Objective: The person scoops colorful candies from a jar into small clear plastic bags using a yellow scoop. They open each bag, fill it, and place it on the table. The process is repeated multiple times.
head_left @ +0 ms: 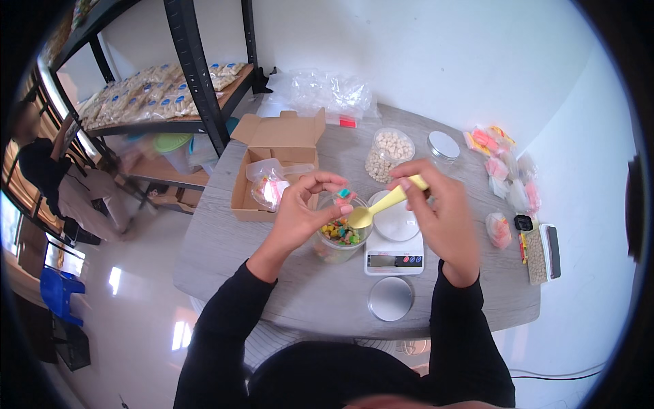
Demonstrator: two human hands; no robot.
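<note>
My left hand holds a small clear container with a few coloured pieces between thumb and fingers. It is above a clear plastic jar of multicoloured small pieces. From the right, my right hand grips a yellow plastic spoon, its bowl over the jar's rim. A white digital kitchen scale stands beside the jar, partly under the spoon and right hand. Nearer to me lies a round silver lid. Behind the scale are a clear jar of pale pieces and a silver-lidded jar.
An open cardboard box with plastic packages stands at the left of the table. Small wrapped bags lie along the right wall. Clear plastic bags lie at the back. A shelf of filled bags and a seated person are farther left.
</note>
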